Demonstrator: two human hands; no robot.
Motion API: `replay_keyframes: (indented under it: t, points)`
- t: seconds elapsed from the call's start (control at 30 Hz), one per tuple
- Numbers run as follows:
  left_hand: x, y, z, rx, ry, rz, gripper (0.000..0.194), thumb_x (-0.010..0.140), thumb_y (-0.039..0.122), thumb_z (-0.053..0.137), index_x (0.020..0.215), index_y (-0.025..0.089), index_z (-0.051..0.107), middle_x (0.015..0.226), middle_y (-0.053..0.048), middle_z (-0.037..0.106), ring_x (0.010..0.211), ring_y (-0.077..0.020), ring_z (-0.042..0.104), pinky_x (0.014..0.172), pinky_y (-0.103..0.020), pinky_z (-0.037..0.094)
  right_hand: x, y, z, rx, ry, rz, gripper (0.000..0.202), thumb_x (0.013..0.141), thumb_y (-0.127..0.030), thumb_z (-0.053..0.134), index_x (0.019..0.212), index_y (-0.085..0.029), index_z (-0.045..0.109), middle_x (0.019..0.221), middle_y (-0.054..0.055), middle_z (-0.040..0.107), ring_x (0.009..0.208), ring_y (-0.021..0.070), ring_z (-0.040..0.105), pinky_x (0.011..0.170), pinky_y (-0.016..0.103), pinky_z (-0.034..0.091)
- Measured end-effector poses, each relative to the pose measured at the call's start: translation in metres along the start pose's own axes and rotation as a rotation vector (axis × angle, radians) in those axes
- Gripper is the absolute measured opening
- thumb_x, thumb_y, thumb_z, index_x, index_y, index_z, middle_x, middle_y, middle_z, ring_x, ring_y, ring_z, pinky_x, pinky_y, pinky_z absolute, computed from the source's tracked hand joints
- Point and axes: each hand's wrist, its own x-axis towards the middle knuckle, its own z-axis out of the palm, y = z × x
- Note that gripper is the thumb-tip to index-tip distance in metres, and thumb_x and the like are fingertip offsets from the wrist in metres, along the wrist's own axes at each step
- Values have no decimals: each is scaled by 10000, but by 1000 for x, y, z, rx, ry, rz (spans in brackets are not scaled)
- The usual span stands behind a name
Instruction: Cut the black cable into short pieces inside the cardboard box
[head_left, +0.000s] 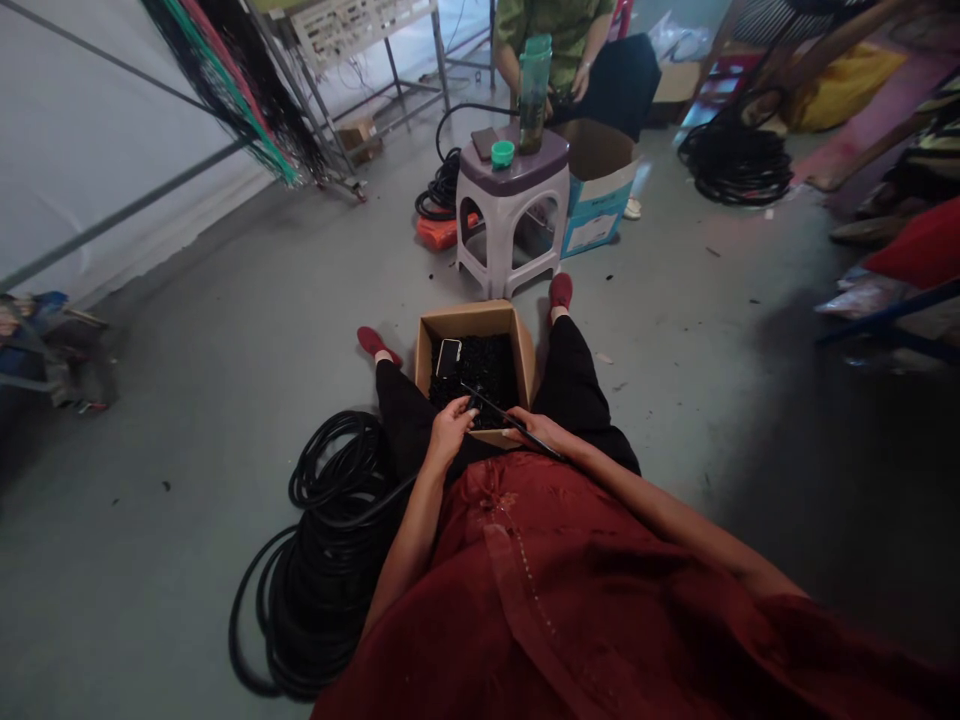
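Note:
I sit on the floor with an open cardboard box between my legs, filled with small black parts; a phone lies inside at its left. My left hand hovers at the box's near edge, fingers curled at the tip of a thin black cable. My right hand grips that same cable further back; it runs diagonally across both hands. A large coil of black cable lies on the floor beside my left leg.
A purple-topped plastic stool stands beyond the box, carrying a green bottle, a green cap and a dark phone. A seated person works behind it. More cable coils, a blue-and-white carton, hanging wires at left.

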Motion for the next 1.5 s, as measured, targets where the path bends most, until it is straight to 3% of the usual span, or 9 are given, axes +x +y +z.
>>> replay_keyframes:
  t: [0.23,0.43,0.6,0.8,1.1,1.3,1.4,1.5]
  points:
    - [-1,4,-5,120,-95,-13,463,758,233,637,1206,114,645,1042,-95,706,616,-69,550,600,-206,452,-2,0,-3,20,-50,-16,480,860,-495,525,1208,-165,520,1002,90,654,901,221,615,754,285,430]
    - [-3,8,-7,216,-155,1,444,759,251,648,1187,135,676,888,-55,732,624,-91,554,645,-222,455,-1,4,-2,52,-64,-47,476,828,-501,573,1162,-166,529,1029,91,652,890,213,601,753,286,434]
    - [-2,11,-3,252,-158,19,434,766,243,639,1184,135,681,896,-61,731,639,-103,559,656,-229,454,1,2,-1,-7,-2,-5,352,849,-392,551,1126,-175,541,1001,76,656,859,199,599,737,270,421]
    - [-1,8,3,238,-178,29,480,794,257,584,1253,120,619,1039,-89,705,638,-87,551,626,-216,448,3,1,-1,-50,23,13,318,774,-218,556,1091,-193,560,967,56,670,839,192,596,728,248,398]
    - [-10,8,-30,334,-256,39,487,785,343,609,1222,129,643,946,-60,721,743,-150,606,740,-266,465,5,9,-8,-24,147,117,295,789,-251,500,1075,-204,556,893,48,662,762,184,572,667,243,374]
    - [-15,-3,-35,385,-232,43,435,760,317,622,1159,154,679,1110,-63,708,1022,-230,613,942,-330,423,11,15,-7,11,166,167,291,786,-264,512,1071,-217,550,853,25,654,741,171,570,646,234,374]
    - [-17,-5,-38,391,-210,17,444,742,312,638,1155,153,678,1073,-63,717,1015,-237,619,928,-334,434,18,16,-4,21,156,190,276,787,-264,520,1058,-220,552,809,10,638,718,161,561,627,226,369]
    - [-22,0,-44,399,-184,-7,434,741,318,639,1142,156,677,949,-56,727,889,-210,639,815,-302,472,25,11,-1,29,146,186,259,787,-252,523,1043,-225,552,772,-2,621,690,149,554,610,218,366]
